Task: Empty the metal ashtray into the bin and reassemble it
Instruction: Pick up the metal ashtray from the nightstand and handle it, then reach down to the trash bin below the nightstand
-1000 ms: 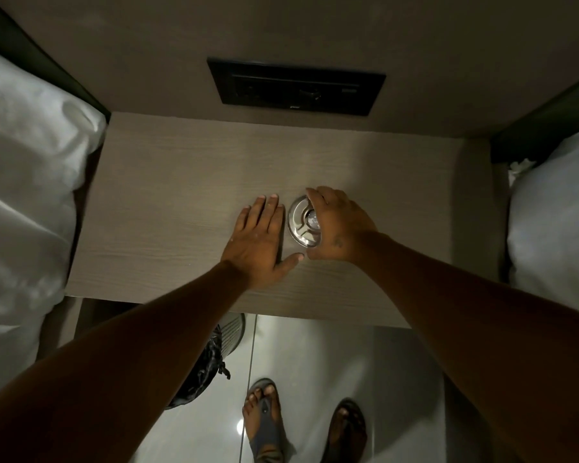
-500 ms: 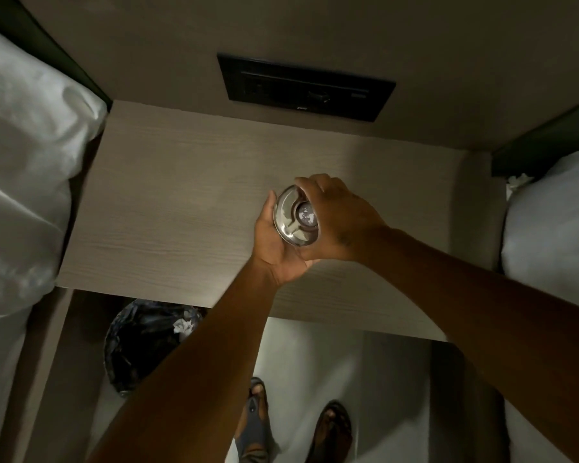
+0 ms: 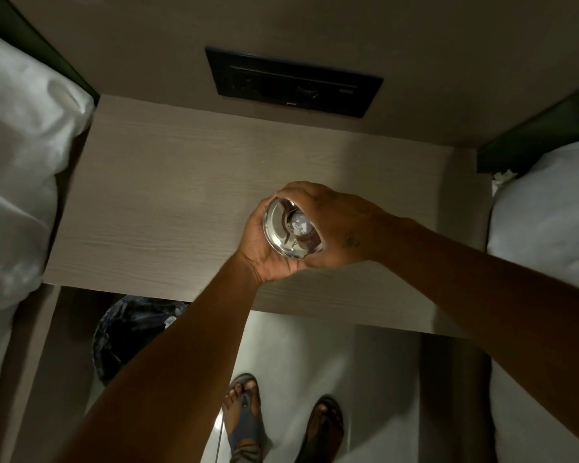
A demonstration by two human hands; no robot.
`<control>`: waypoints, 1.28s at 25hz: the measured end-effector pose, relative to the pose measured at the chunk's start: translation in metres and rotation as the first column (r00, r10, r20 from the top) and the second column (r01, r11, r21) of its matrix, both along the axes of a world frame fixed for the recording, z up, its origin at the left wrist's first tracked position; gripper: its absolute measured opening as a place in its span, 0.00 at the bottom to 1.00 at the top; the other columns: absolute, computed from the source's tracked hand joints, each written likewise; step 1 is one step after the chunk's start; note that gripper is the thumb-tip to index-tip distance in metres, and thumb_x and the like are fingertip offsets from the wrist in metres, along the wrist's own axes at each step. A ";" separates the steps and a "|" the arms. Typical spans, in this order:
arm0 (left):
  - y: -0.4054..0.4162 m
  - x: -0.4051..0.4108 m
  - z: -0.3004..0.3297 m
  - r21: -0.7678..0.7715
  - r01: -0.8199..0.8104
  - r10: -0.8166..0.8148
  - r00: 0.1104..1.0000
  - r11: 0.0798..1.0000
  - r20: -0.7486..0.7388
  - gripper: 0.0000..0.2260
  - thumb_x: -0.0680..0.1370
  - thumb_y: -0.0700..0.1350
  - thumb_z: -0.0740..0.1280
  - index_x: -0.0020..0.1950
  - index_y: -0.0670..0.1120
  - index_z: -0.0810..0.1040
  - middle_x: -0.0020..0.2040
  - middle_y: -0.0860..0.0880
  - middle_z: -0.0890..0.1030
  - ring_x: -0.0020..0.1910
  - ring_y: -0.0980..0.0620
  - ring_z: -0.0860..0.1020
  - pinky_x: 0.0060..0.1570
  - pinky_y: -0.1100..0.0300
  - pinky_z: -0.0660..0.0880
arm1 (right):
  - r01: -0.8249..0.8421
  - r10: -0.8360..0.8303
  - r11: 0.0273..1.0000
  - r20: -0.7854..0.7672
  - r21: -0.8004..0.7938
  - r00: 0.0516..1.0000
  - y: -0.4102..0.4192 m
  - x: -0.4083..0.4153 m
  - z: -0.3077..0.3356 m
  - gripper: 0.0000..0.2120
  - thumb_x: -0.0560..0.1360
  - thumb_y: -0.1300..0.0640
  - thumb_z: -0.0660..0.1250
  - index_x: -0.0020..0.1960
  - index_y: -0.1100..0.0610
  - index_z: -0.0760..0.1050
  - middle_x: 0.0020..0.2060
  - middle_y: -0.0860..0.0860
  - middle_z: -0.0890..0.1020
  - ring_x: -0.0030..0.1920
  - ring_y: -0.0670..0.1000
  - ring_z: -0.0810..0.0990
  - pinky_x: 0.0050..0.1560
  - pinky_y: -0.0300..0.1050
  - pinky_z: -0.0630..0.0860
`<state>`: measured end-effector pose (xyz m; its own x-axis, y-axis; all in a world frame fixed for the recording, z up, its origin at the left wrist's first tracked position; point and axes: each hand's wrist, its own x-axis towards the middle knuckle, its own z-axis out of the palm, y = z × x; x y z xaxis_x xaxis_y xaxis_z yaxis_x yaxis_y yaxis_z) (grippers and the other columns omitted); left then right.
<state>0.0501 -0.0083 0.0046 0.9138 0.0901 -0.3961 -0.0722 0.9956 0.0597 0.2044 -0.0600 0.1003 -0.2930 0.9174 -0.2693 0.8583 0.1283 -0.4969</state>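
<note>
The round metal ashtray (image 3: 286,230) is lifted above the wooden bedside table (image 3: 168,208), with pale ash in its centre hole. My left hand (image 3: 264,253) cups it from below and the left. My right hand (image 3: 335,225) grips its top and right side, covering part of the lid. The bin (image 3: 131,332), lined with a black bag, stands on the floor below the table's front edge at the lower left, partly hidden by my left forearm.
White pillows (image 3: 17,182) and bedding (image 3: 549,212) flank the table on both sides. A black switch panel (image 3: 293,81) sits on the wall behind it. My sandalled feet (image 3: 244,416) stand on the glossy floor.
My left hand left the tabletop and came under the ashtray. Both hands raised it off the table. The view shifted so the bin shows more.
</note>
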 end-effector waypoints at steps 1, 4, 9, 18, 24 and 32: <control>-0.001 -0.002 0.000 -0.015 -0.005 0.005 1.000 1.000 0.008 0.27 0.79 0.62 0.61 0.65 0.42 0.79 0.58 0.40 0.85 0.58 0.40 0.83 0.56 0.41 0.82 | -0.005 0.005 1.000 -0.009 0.002 1.000 0.000 0.000 0.001 0.53 0.62 0.44 0.80 0.76 0.59 0.56 0.74 0.57 0.65 0.72 0.54 0.66 0.65 0.44 0.67; 0.000 -0.007 0.001 -0.040 -0.061 0.062 0.998 0.997 0.005 0.26 0.80 0.60 0.62 0.67 0.41 0.77 0.62 0.39 0.81 0.62 0.39 0.79 0.57 0.41 0.80 | 0.005 -0.004 1.000 -0.071 0.019 0.997 0.000 -0.004 0.006 0.54 0.61 0.43 0.80 0.76 0.59 0.55 0.74 0.57 0.65 0.70 0.54 0.68 0.64 0.44 0.69; -0.010 -0.053 0.003 0.005 -0.095 0.093 0.965 0.995 -0.245 0.32 0.76 0.65 0.63 0.65 0.40 0.80 0.59 0.36 0.83 0.53 0.37 0.83 0.46 0.44 0.84 | 0.227 -0.212 0.970 -0.158 0.086 0.965 -0.014 -0.001 0.004 0.53 0.60 0.42 0.80 0.75 0.55 0.56 0.72 0.53 0.66 0.68 0.52 0.69 0.62 0.50 0.74; -0.027 -0.117 -0.017 -0.016 -0.126 0.118 0.961 0.992 -0.249 0.34 0.77 0.67 0.60 0.70 0.41 0.77 0.67 0.37 0.78 0.61 0.37 0.81 0.51 0.44 0.83 | 0.375 -0.374 0.927 0.078 0.000 0.924 -0.006 -0.032 -0.075 0.48 0.61 0.46 0.79 0.74 0.57 0.60 0.73 0.54 0.65 0.72 0.56 0.64 0.66 0.53 0.70; -0.025 -0.119 -0.004 -0.011 -0.179 0.169 0.947 0.984 -0.272 0.37 0.75 0.70 0.60 0.67 0.40 0.80 0.64 0.38 0.82 0.60 0.37 0.82 0.49 0.43 0.84 | 0.448 -0.436 0.889 0.122 -0.097 0.892 -0.013 -0.034 -0.087 0.65 0.55 0.33 0.78 0.78 0.61 0.49 0.79 0.59 0.54 0.78 0.60 0.50 0.77 0.57 0.55; -0.045 -0.233 0.028 0.228 -0.282 0.358 0.812 0.932 -0.462 0.42 0.63 0.57 0.80 0.72 0.42 0.72 0.63 0.36 0.78 0.57 0.38 0.80 0.44 0.47 0.83 | 0.410 -0.313 0.887 0.378 -0.212 0.871 -0.039 -0.031 -0.095 0.87 0.36 0.17 0.65 0.76 0.66 0.34 0.77 0.65 0.38 0.77 0.64 0.35 0.75 0.62 0.35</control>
